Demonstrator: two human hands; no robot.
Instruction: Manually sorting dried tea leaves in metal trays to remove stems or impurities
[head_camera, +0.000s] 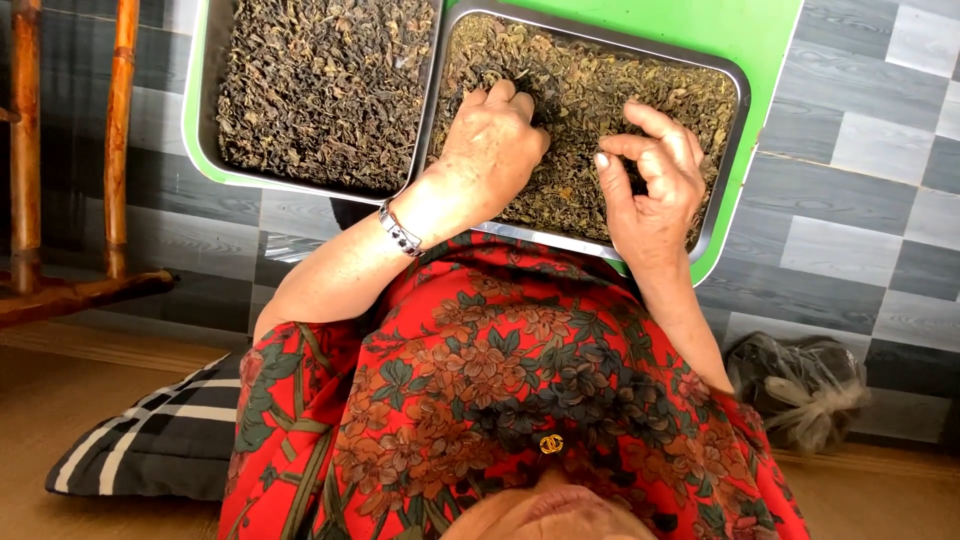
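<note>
Two metal trays of dried dark-green leaves stand side by side on a green table (765, 40). My left hand (492, 148), with a metal wristwatch (400, 231) on its wrist, lies palm down on the leaves in the right tray (741, 92), fingertips dug into them. My right hand (652, 185) hovers over the same tray near its front edge, thumb and forefinger pinched together on a bit of the dried leaves (580, 90). The left tray (206, 130) is untouched. A red flowered dress covers my arms' lower part and lap.
A wooden frame with bamboo-like posts (118, 140) stands at the left. On the floor lie a black-and-white striped cushion (150, 440) at lower left and a knotted clear plastic bag (800, 385) at right. A grey tiled surface (870, 200) surrounds the table.
</note>
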